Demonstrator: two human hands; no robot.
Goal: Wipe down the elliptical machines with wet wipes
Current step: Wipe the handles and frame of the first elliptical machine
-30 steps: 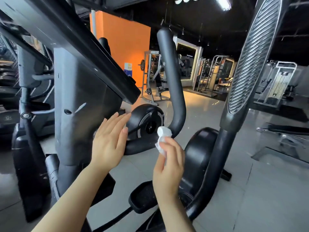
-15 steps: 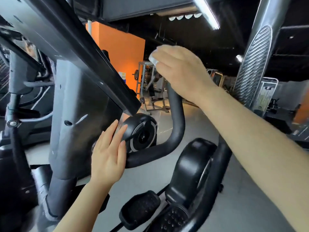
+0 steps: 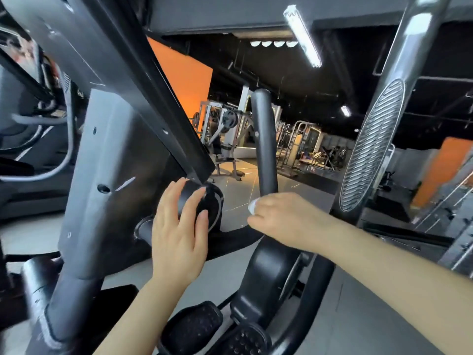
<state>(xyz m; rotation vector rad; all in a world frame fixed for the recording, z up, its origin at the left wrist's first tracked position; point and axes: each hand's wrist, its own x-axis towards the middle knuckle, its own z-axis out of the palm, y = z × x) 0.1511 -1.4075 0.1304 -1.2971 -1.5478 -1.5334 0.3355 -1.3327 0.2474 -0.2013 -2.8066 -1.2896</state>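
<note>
orange wall (image 3: pixel 188 83) | ceiling light (image 3: pixel 303 37) | weight machines (image 3: pixel 225 129) behind

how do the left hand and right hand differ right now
The left hand is open, fingers straight and spread by the round black hub; the right hand is curled round the black handlebar. The right hand holds a white wet wipe, of which only a corner shows; the left hand holds nothing. The left hand points upward; the right hand reaches in from the right. Both are bare and at the same elliptical machine.
</note>
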